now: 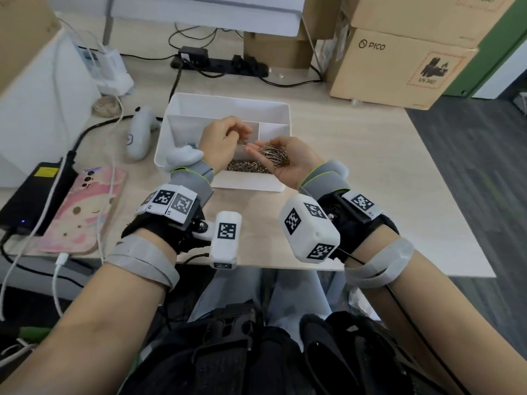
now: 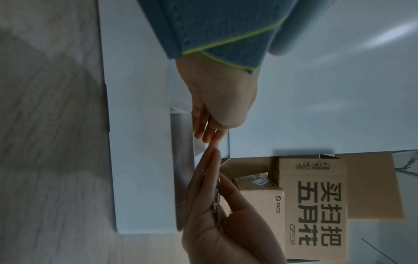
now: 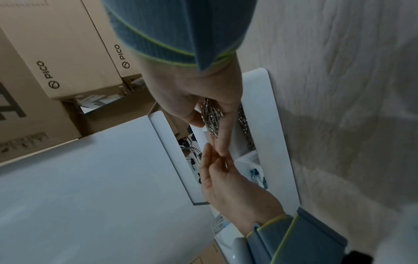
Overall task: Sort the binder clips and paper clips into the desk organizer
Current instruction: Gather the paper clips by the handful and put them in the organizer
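A white desk organizer (image 1: 228,108) stands mid-table. Its front compartment holds a heap of silver paper clips (image 1: 248,166). Blue binder clips (image 3: 257,176) lie in the left compartment and black binder clips (image 3: 192,157) in the long back one. My right hand (image 1: 279,161) hovers palm-up over the organizer's front right, cupping a pile of paper clips (image 1: 272,152) with the thumb folded over them (image 3: 196,117). My left hand (image 1: 228,135) hangs above the organizer, its curled fingertips meeting the right hand's fingertips (image 3: 222,148). Whether a clip sits between them is hidden.
A white controller (image 1: 139,132), a pink-cased phone (image 1: 82,212) and a black power brick (image 1: 31,195) with cables lie left of the organizer. A power strip (image 1: 219,65) and cardboard boxes (image 1: 399,67) line the back. Bare wood (image 1: 356,172) lies right of the organizer.
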A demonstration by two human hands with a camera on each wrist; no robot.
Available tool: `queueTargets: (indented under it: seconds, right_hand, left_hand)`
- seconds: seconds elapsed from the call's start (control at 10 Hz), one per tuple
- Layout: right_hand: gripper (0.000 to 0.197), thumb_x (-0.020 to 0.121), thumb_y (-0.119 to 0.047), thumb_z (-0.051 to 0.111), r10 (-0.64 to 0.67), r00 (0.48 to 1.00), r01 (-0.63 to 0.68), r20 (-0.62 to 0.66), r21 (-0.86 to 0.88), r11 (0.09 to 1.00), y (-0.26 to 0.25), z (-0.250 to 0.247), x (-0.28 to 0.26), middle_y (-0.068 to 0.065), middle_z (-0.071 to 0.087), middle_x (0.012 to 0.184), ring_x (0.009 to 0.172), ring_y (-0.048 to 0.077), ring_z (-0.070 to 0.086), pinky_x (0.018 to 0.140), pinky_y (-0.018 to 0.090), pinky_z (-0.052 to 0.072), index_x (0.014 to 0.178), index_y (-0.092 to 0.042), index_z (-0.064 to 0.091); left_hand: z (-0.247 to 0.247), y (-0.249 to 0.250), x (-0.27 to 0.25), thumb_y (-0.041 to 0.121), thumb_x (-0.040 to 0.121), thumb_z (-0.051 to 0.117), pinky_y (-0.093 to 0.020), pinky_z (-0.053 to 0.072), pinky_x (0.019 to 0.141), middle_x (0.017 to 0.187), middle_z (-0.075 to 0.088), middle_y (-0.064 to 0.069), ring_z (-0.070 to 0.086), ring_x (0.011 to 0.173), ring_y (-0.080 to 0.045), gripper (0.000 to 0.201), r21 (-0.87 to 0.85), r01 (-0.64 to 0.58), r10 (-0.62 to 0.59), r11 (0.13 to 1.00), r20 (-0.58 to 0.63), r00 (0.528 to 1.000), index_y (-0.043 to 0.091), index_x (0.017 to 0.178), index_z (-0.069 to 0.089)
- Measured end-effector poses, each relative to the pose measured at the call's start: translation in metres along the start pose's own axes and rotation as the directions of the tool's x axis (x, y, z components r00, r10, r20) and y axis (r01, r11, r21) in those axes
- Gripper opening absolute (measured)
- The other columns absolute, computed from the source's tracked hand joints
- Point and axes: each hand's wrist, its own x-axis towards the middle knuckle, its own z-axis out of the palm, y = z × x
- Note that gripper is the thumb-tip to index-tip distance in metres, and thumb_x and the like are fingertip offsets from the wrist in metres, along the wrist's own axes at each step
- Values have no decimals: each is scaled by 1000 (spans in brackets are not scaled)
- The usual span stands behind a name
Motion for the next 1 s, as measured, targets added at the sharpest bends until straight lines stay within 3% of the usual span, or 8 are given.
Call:
queueTargets:
  seconds: [0.2,0.3,0.4,0.5,0.6,0.8,0.9,1.0]
  right_hand:
    - [31,97,0,28,36,996,-50,-84,-176,983,1,2,8,22,55,81,78,35,58,55,27,56,79,7,53]
    - [26,97,0,28,43,992,-70,-120,-239,969,1,2,11,23,55,82,104,45,58,51,27,56,94,9,52]
    - [29,96,1,32,3,988,-44,-153,-264,964,2,2,16,22,51,88,87,48,60,45,29,55,121,6,44]
    - [30,94,1,35,-15,984,-40,-176,-305,951,3,2,16,24,50,109,81,46,60,41,29,55,123,5,43]
    - [11,96,0,38,-18,985,-35,-173,-298,954,0,3,12,18,49,89,112,50,54,53,35,56,90,1,47]
    - [16,96,-3,38,-85,987,26,-139,-381,924,-2,0,11,17,53,79,93,32,53,79,42,53,82,-3,45]
    - [16,95,-3,38,-100,987,45,-123,-388,920,-3,-3,10,16,54,78,78,27,56,71,43,55,82,-3,46]
    - [16,94,-6,39,-76,989,17,-128,-411,912,-5,-2,8,18,57,87,83,28,59,59,39,57,86,0,50]
  left_hand:
    - [-1,-4,2,-14,78,31,-9,50,73,84,62,-11,59,62,12,39,-49,22,-23,999,-10,1000,-4,96,64]
    - [-1,-2,0,-13,77,30,-10,50,74,79,61,-10,58,60,11,38,-53,18,-20,998,-34,999,-5,93,64]
    - [1,0,-2,-13,78,31,-7,49,71,79,62,-11,57,59,11,37,-49,14,-16,999,-49,999,-4,92,64]
    - [1,2,-4,-12,77,32,-4,46,68,79,63,-10,57,58,12,36,-30,6,-8,1000,-57,998,-3,91,65]
    - [0,3,-5,-5,74,33,-8,46,71,79,64,-9,57,59,12,36,-29,9,-10,1000,-40,999,0,89,65]
    - [1,5,-7,9,66,32,-16,48,75,77,65,-6,58,59,12,41,-21,14,-14,1000,-33,999,5,86,67]
    - [2,3,-6,9,65,31,-24,50,79,76,65,-6,58,60,12,41,-9,-3,3,1000,-32,999,4,85,67]
    - [2,6,-7,9,65,32,-25,49,80,75,65,-6,58,60,12,41,-14,9,-9,1000,-32,999,4,85,67]
